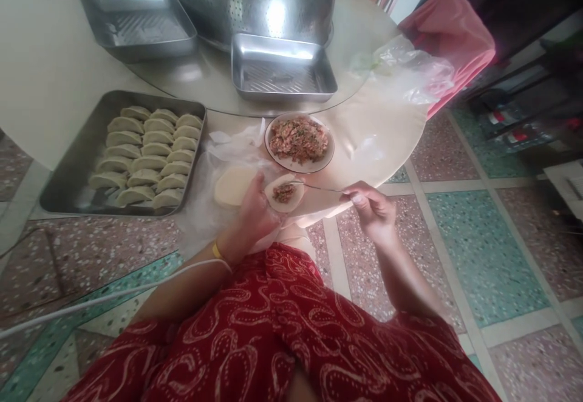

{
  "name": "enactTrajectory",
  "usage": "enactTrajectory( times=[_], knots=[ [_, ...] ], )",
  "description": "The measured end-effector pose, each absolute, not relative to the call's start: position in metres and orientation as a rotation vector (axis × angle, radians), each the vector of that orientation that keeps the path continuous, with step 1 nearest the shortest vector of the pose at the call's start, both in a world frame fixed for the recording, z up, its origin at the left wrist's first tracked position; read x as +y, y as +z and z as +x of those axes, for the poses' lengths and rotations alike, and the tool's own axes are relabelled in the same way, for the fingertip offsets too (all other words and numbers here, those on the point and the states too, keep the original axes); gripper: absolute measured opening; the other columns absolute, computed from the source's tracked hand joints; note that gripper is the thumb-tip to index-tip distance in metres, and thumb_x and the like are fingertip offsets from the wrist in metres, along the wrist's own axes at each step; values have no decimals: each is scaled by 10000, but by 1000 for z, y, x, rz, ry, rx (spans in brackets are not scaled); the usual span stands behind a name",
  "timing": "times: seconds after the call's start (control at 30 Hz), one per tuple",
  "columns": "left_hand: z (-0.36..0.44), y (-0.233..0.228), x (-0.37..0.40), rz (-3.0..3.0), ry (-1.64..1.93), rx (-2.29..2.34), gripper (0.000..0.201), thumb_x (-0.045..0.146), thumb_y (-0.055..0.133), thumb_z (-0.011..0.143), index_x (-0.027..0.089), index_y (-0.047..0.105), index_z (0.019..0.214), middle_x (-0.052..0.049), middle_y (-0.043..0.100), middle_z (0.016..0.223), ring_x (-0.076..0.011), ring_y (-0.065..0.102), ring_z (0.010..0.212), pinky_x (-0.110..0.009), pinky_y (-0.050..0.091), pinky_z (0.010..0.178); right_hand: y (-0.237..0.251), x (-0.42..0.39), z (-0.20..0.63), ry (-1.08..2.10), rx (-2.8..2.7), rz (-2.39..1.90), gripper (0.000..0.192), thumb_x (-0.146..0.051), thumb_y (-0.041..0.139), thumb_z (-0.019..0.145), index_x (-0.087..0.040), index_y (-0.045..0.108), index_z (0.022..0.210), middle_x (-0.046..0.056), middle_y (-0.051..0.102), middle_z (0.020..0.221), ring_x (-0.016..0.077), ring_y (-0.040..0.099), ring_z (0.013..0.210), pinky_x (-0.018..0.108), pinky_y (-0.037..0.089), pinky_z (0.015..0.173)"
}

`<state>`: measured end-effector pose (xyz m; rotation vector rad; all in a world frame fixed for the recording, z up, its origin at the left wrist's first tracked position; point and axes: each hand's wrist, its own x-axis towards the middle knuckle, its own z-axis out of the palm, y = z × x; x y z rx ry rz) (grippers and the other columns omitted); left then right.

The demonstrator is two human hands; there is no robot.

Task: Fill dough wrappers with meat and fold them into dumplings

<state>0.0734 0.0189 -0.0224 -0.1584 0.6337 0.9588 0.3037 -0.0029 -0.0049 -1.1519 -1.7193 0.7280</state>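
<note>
My left hand (260, 212) holds a round dumpling wrapper (277, 187) with a small mound of meat filling (284, 194) on it. Between the fingers of my right hand (371, 206) is the handle of a thin metal spoon (321, 187), whose far end reaches the wrapper's upper edge. Just beyond the wrapper stands a plate (279, 162) heaped with minced filling (299, 139). A stack of pale wrappers (231, 187) lies on a plastic bag (200, 220), left of my left hand and partly behind it.
Rows of folded dumplings (148, 149) fill much of a metal tray (68, 189) at left. Two more metal pans (285, 95) (150, 53) and a big perforated steel colander (255, 1) stand farther back. A white cable (113, 299) crosses my left forearm. A clear bag (405, 71) lies at right.
</note>
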Motion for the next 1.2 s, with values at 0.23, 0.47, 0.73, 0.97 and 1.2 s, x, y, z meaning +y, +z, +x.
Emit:
enactTrajectory(
  times=[0.23,0.47,0.73,0.97,1.2],
  knots=[
    [69,-21,10,-48,990,541,643,575,289,996,103,594,1309,-163,741,1120,-282,697,1104,-396,597,889,5,-17,309,641,-1740,-1028,155,-336,585,965,-372,728,1014,-11,700,764,161,670,667,334,560,579],
    [68,-12,2,-36,987,536,614,547,283,1012,120,560,1356,-163,743,1108,-272,702,1082,-423,578,928,13,-23,313,496,-1840,-1015,174,-298,588,955,-371,717,1045,9,725,828,206,698,756,399,573,647],
    [66,-2,-5,-15,953,551,615,566,258,1011,136,651,1210,-164,750,1063,-279,700,1072,-389,597,804,42,-15,299,383,-2156,-753,255,-187,573,960,-352,698,1110,2,722,804,186,675,733,365,547,631],
    [65,0,-6,-66,931,542,582,573,327,994,144,627,1248,-162,745,1066,-291,705,1036,-428,586,841,52,-15,292,296,-2241,-663,240,-223,533,985,-365,672,1120,-2,726,813,191,680,735,370,552,622],
    [62,-7,-4,-26,915,467,633,586,265,1003,111,628,1213,-174,735,1060,-283,710,997,-398,588,793,49,-6,296,210,-2290,-637,187,-229,556,977,-328,682,1073,-2,723,802,186,670,718,365,539,610]
  ],
)
